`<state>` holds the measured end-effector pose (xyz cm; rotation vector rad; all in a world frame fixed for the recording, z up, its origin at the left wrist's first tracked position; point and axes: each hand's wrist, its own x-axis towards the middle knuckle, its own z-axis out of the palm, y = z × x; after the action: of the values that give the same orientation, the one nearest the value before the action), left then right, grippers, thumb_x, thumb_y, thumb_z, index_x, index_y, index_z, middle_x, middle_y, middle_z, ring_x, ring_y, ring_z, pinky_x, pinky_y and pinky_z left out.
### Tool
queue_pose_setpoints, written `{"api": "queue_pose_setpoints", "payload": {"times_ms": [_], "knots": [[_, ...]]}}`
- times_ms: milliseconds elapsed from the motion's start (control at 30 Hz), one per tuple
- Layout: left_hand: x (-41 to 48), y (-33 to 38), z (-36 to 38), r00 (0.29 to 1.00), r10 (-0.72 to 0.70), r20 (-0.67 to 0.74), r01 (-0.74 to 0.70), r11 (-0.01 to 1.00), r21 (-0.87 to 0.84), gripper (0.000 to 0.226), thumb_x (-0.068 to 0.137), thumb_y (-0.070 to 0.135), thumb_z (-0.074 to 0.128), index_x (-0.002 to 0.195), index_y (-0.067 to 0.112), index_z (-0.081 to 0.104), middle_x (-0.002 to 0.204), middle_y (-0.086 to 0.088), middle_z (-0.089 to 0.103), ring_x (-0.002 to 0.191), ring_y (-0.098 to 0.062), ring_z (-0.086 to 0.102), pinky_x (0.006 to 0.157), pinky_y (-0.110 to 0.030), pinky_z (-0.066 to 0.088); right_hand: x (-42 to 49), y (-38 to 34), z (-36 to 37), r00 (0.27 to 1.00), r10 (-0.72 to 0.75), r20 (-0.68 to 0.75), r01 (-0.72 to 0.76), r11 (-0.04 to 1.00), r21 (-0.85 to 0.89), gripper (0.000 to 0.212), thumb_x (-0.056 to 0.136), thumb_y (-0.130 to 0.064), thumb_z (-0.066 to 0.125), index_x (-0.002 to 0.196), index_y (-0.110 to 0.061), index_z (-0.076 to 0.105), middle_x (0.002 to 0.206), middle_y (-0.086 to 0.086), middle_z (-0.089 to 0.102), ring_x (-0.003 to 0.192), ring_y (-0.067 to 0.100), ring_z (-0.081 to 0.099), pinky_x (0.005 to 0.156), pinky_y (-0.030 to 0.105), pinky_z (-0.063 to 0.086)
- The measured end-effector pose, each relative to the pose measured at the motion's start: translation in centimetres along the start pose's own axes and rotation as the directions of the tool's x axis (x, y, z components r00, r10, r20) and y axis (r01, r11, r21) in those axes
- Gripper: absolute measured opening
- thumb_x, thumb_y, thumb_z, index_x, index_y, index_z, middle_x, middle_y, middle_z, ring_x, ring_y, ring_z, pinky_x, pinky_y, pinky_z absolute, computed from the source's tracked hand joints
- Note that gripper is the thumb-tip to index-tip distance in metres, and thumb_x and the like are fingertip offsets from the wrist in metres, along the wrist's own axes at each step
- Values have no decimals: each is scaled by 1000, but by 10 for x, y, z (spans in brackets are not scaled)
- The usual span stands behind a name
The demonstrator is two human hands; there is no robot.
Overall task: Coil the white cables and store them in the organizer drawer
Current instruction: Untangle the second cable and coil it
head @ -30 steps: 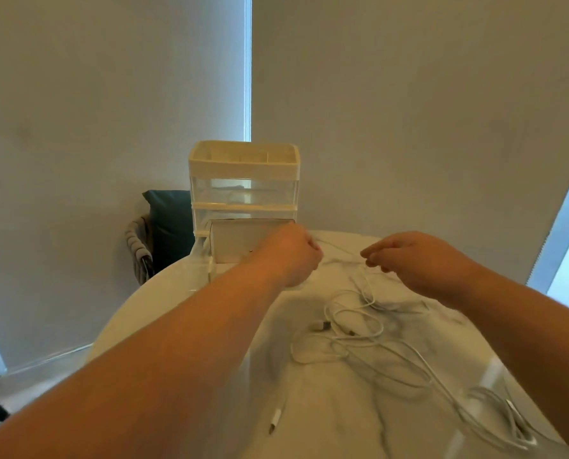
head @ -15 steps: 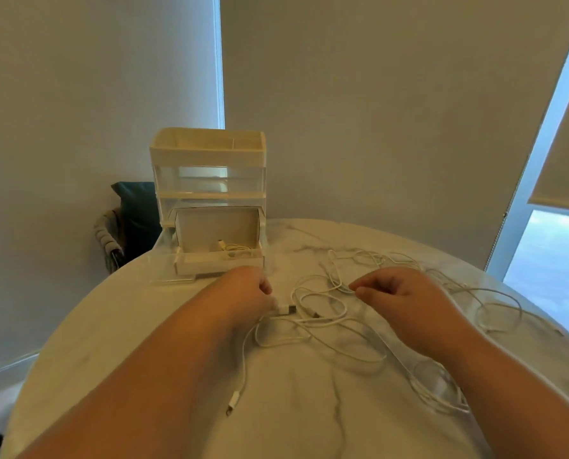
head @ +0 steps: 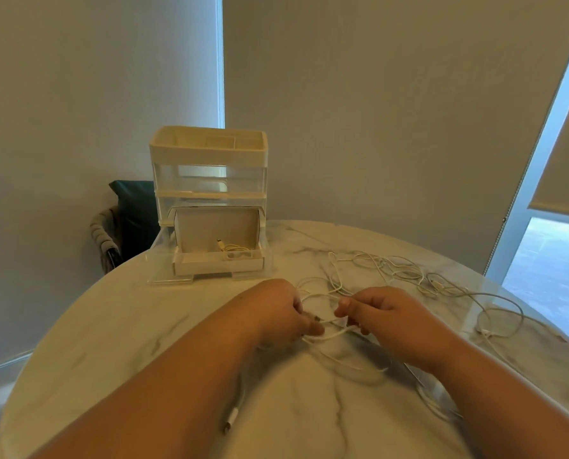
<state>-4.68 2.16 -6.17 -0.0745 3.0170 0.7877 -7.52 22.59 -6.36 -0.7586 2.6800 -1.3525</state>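
A clear and cream organizer (head: 208, 180) stands at the far left of the round marble table (head: 137, 313). Its bottom drawer (head: 217, 263) is pulled out and holds one coiled white cable (head: 235, 250). My left hand (head: 281, 309) pinches a white cable (head: 326, 332) near its plug end, low over the table's middle. My right hand (head: 384, 313) pinches the same cable a short way to the right. A loose plug (head: 231, 419) lies near the front under my left forearm. More tangled white cables (head: 396, 270) spread to the right.
A dark cushion on a woven chair (head: 124, 220) sits behind the table's left edge. Plain walls rise behind the organizer. A window with a roller blind (head: 561, 180) stands at the right. Cable loops (head: 498, 319) reach close to the table's right edge.
Both hands dropped from near the drawer to the table's middle and took hold of a cable there. They have closed in on each other. The view has shifted.
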Motion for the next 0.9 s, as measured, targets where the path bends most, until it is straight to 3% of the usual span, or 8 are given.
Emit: {"api": "queue_pose_setpoints", "payload": {"times_ms": [133,233,333,433,533,600,733,900], "knots": [[1,1,-6,1000,16,-19,-17,1000,-23,5,83,19,70,83,24,71,89,3,72,86,-15,67,75,-28,55,-5,-2,-6,976,-96,193,97,995,6,9,85,-27,78,78,-22,77,76,8,71,69,12,59,72,35,52],[-2,0,-12,986,28,-162,-64,972,-225,14,90,16,58,93,28,65,92,5,68,81,-10,65,67,-23,53,-2,-2,-7,991,-132,14,132,991,-24,14,92,-22,68,79,-19,71,61,-11,60,59,2,52,64,30,47],[-11,8,-15,964,171,-204,-237,902,-360,21,96,19,52,106,33,65,94,11,62,69,-1,57,59,-17,47,2,0,-6,974,-114,-197,138,984,110,20,98,-25,58,80,-19,65,53,-12,47,50,7,41,57,31,37],[-19,19,-14,931,306,-201,-361,862,-357,24,95,19,53,100,38,67,91,17,57,61,3,51,58,-13,39,3,-1,-7,933,-78,-351,184,943,278,23,100,-26,54,80,-24,65,54,-6,46,52,14,39,55,34,36],[-19,25,-11,887,322,-331,-424,852,-307,15,99,24,55,92,34,63,89,15,63,67,4,56,58,-8,40,3,-5,-11,908,-69,-413,216,922,322,21,99,-30,56,82,-26,68,54,-3,46,51,16,40,54,35,36],[-17,24,-12,851,254,-459,-441,821,-362,16,98,18,56,92,30,65,85,12,66,75,5,58,64,-8,43,1,-6,-17,946,-76,-316,195,910,367,17,96,-28,60,83,-24,70,53,0,44,48,16,37,50,31,35],[-14,17,-19,711,130,-691,-483,805,-345,12,97,15,59,95,21,69,82,11,65,76,3,57,66,-6,42,-6,-6,-35,994,-78,78,22,833,552,18,82,-17,64,95,-8,71,56,1,39,43,13,30,44,23,28],[-6,-1,-25,650,-17,-759,-408,835,-368,1,96,30,61,96,30,62,88,8,62,80,-7,59,64,-13,45,-8,-6,-53,998,-35,50,-11,693,721,21,84,-9,54,90,-7,75,60,3,36,39,8,25,39,18,24]]}}
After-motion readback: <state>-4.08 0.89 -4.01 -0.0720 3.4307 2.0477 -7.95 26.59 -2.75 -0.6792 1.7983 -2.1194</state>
